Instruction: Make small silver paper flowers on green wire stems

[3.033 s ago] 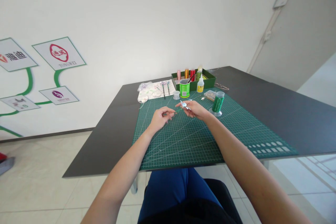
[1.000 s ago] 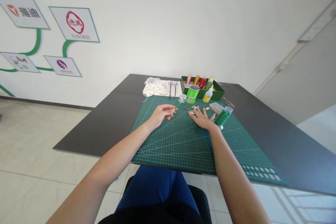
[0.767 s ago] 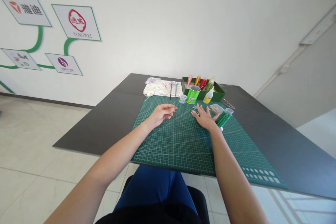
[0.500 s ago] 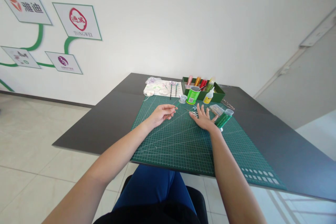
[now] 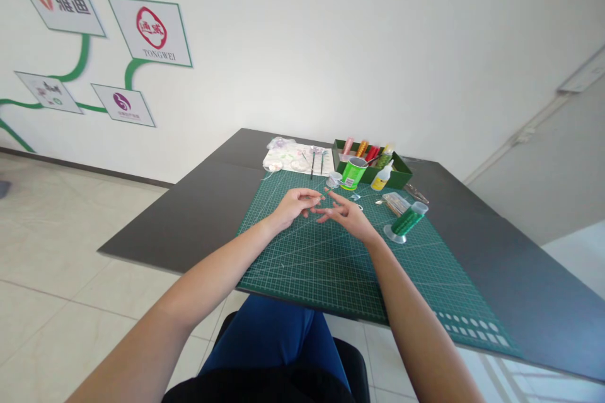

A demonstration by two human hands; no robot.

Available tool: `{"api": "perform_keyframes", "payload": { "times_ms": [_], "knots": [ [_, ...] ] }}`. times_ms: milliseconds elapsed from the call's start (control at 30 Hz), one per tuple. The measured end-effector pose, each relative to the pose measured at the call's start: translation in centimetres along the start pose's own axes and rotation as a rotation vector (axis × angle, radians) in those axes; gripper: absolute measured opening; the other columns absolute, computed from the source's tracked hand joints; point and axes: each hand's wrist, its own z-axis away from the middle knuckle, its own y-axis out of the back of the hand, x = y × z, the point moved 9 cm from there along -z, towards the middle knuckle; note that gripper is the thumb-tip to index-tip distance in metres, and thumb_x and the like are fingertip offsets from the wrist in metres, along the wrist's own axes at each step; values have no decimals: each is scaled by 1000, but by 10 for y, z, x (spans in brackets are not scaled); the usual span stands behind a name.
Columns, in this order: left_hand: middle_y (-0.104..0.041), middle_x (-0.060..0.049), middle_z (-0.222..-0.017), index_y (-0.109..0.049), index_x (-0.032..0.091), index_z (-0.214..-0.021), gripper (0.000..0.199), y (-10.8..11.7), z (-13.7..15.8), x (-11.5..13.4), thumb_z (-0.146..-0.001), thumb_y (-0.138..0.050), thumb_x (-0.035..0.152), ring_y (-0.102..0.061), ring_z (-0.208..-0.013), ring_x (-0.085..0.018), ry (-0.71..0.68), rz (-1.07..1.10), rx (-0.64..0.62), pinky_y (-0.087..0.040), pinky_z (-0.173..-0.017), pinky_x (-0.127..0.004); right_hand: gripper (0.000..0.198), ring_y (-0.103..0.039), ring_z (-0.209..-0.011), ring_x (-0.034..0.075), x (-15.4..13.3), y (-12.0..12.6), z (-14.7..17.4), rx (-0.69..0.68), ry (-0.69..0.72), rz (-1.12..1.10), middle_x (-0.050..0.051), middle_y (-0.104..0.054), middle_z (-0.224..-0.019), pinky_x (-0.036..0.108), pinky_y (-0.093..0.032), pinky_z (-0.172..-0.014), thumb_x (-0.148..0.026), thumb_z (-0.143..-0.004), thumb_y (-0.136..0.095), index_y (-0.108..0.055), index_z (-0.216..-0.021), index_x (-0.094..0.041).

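My left hand [image 5: 297,206] is closed in a pinch over the cutting mat [image 5: 312,264]. A thin green strand [image 5: 326,191] shows at its fingertips; its exact kind is too small to make out. Facing it, my right hand [image 5: 350,216] has its fingers stretched out and apart, their tips close to the strand and the left fingertips. Whether they touch it I cannot tell. Behind the right hand, scissors [image 5: 360,207] are mostly hidden, with only a bit of the pale handle showing. A spool of green thread [image 5: 409,220] leans on its clear base to the right.
A green box [image 5: 401,177] with several coloured spools stands at the back. Before it are a green can [image 5: 353,174], a glue bottle [image 5: 382,176], a small clear jar [image 5: 333,179] and a clear case [image 5: 396,203]. Brushes [image 5: 312,164] rest on a white cloth [image 5: 283,160].
My right hand has lifted off the mat by the scissors and moved left to my left hand's fingertips. The left hand keeps its pinch. The view has shifted slightly.
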Motion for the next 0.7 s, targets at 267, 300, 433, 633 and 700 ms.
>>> {"api": "perform_keyframes", "payload": {
  "times_ms": [267, 300, 433, 633, 700],
  "knots": [
    [-62, -1, -61, -76, 9, -98, 35, 4, -4, 0, -71, -84, 31, -50, -52, -7, -51, -42, 15, -29, -44, -19, 69, -56, -39, 14, 0, 2, 1, 5, -42, -125, -8, -51, -39, 40, -58, -73, -60, -88, -66, -67, -135, -10],
    [-62, 0, -60, -76, 9, -98, 35, 4, -4, 1, -71, -84, 31, -49, -51, -7, -58, -47, 10, -30, -44, -19, 65, -53, -38, 13, 0, 3, 1, 2, -46, -123, -9, -49, -38, 38, -57, -69, -60, -88, -66, -70, -131, -11],
    [-67, -2, -67, -76, 10, -98, 33, 3, -4, 5, -71, -83, 28, -51, -52, -7, -78, -60, -2, -34, -48, -20, 60, -47, -37, 11, 1, 7, 3, -7, -66, -113, -9, -45, -37, 34, -53, -63, -56, -88, -67, -74, -126, -11],
    [-67, -2, -66, -76, 10, -96, 23, 7, -3, 9, -76, -77, 21, -53, -52, -8, -91, -187, 38, -41, -52, -21, 58, -43, -36, 10, -1, 6, 4, -34, -71, -122, -10, -45, -37, 32, -53, -61, -52, -88, -67, -73, -127, -10],
    [-66, -2, -64, -76, 10, -95, 19, 10, -3, 9, -78, -74, 18, -51, -50, -8, -91, -269, 62, -41, -51, -22, 57, -44, -37, 10, 0, 4, 4, -60, -77, -109, -10, -47, -37, 32, -54, -62, -51, -88, -67, -72, -128, -10]
  ]
}}
